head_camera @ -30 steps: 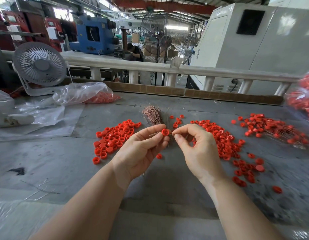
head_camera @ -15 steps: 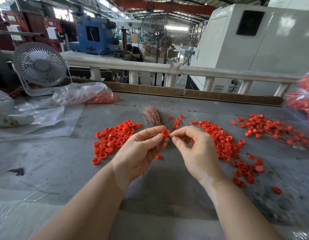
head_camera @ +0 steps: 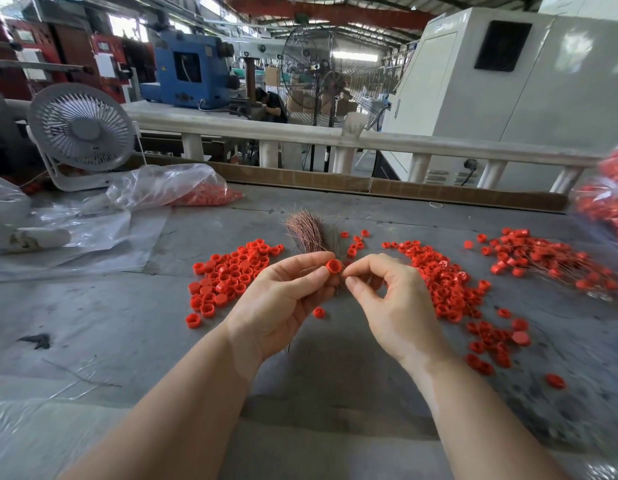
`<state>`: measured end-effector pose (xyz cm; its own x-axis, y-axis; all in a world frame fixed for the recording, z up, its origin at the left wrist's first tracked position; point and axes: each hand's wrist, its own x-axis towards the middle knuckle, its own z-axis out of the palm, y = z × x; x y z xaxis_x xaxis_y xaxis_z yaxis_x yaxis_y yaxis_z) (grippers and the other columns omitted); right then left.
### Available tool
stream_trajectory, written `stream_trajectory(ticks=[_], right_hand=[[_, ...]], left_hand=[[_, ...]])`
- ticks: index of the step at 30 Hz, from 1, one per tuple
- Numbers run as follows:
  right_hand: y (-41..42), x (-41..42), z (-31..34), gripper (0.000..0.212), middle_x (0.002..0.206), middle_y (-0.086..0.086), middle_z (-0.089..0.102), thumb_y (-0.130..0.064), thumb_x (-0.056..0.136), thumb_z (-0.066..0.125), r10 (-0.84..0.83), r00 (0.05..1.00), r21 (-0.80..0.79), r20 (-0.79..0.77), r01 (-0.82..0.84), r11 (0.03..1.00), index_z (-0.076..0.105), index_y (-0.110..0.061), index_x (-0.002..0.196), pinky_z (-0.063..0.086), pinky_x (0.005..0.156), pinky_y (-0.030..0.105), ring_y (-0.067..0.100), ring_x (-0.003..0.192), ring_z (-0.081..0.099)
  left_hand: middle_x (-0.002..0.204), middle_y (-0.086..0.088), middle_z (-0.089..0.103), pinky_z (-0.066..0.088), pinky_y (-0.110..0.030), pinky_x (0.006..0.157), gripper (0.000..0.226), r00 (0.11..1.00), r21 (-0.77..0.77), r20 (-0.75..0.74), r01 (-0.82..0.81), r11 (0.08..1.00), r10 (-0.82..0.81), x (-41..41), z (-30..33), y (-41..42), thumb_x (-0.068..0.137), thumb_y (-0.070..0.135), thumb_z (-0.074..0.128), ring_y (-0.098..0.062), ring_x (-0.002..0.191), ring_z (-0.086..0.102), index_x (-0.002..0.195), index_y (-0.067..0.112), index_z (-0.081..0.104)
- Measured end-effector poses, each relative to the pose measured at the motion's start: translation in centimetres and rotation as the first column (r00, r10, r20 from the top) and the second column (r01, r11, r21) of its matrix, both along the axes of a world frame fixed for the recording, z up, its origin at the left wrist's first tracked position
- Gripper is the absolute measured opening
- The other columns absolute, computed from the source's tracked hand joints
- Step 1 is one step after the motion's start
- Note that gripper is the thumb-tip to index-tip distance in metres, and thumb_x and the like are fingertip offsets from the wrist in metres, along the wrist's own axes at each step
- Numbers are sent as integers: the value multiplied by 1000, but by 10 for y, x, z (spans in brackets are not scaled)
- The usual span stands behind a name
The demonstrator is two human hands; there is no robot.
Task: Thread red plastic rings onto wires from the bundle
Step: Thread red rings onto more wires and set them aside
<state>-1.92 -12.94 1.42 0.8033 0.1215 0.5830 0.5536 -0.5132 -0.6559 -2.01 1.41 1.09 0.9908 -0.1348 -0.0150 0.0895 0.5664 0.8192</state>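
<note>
My left hand [head_camera: 283,299] grips a bundle of thin copper-coloured wires [head_camera: 305,230] whose ends fan out above it, and pinches a red plastic ring [head_camera: 333,266] between thumb and fingertips. My right hand [head_camera: 394,299] pinches a thin wire right beside that ring; the wire itself is too fine to see clearly. A pile of loose red rings [head_camera: 231,275] lies to the left on the grey table [head_camera: 103,317], and another pile of rings [head_camera: 446,282] to the right. Rings on wires [head_camera: 550,258] lie at the far right.
A white desk fan [head_camera: 80,133] stands at the back left beside a clear plastic bag of red rings [head_camera: 182,188]. Another bag of rings [head_camera: 609,206] sits at the right edge. A cardboard strip and a white rail border the table's far side.
My right hand has shifted slightly left, bringing its pinching fingertips up to the ring. My left hand holds the ring and bundle in the same place.
</note>
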Motion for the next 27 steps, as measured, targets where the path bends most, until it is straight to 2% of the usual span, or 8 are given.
stream_trajectory(ticks=[4, 8, 17, 23, 27], right_hand=[[0, 1, 0, 27, 68, -9, 59, 2, 79, 65, 6, 1000, 3, 9, -6, 1000, 63, -24, 71, 41, 69, 20, 4, 67, 50], [-1, 2, -2, 22, 69, -12, 58, 2, 80, 65, 4, 1000, -6, 21, -4, 1000, 66, -19, 73, 41, 70, 23, 5, 69, 50], [-3, 3, -2, 17, 73, -12, 58, -1, 81, 66, 9, 999, -10, 54, -9, 1000, 68, -17, 76, 39, 70, 15, 2, 71, 51], [-2, 4, -2, 16, 74, -13, 58, -2, 81, 66, 20, 999, -8, 41, -20, 1000, 69, -17, 77, 41, 72, 19, 4, 73, 52], [-1, 4, -3, 15, 71, -14, 56, -3, 81, 66, 18, 1000, -6, 18, -18, 1000, 69, -17, 77, 39, 71, 16, 4, 72, 51]], left_hand=[[74, -6, 72, 55, -18, 61, 18, 1000, 6, -3, 6, 1000, -6, 0, 1, 1, 66, 2, 61, -10, 64, 68, 75, 10, 74], [72, -6, 71, 56, -18, 60, 18, 1000, 27, -8, 14, 1000, -14, -1, 0, 1, 66, 4, 61, -9, 61, 67, 76, 12, 74], [73, -10, 70, 57, -19, 62, 19, 999, -61, -30, 19, 998, -21, 0, 2, 0, 66, -2, 58, -13, 62, 68, 81, 2, 70], [69, -8, 69, 56, -18, 61, 22, 999, 5, -32, 35, 999, -35, -2, 3, 2, 67, 2, 59, -10, 60, 66, 87, 3, 68], [69, -9, 69, 56, -18, 62, 19, 999, -7, -38, 28, 1000, -28, -2, 3, 2, 73, -3, 56, -11, 58, 66, 86, 3, 68]])
